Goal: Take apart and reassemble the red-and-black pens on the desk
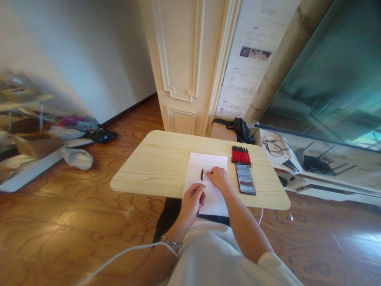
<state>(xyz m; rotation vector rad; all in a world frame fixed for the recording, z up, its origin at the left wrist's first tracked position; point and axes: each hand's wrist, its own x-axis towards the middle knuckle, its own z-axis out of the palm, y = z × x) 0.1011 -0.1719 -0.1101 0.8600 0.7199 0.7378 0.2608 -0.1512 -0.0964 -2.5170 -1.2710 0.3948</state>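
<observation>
My left hand (193, 198) is closed around a slim pen (202, 174), over a white sheet of paper (216, 204). The pen's black upper part sticks up above my thumb and forefinger; the fingers hide its middle. A dark end shows below the hand. To the right of the pen's black part is my right hand (218, 177), its thumb and fingers drawn together in a pinch, apart from the pen. Whatever is between those fingertips, if anything, is too small to tell.
On the pale wooden table (133, 171), a row of red pens with black caps (241, 155) lies above a phone (246, 178). A black bag (242, 129) and a white box with cables (276, 147) stand beyond. A white cable (127, 251) crosses near my left forearm.
</observation>
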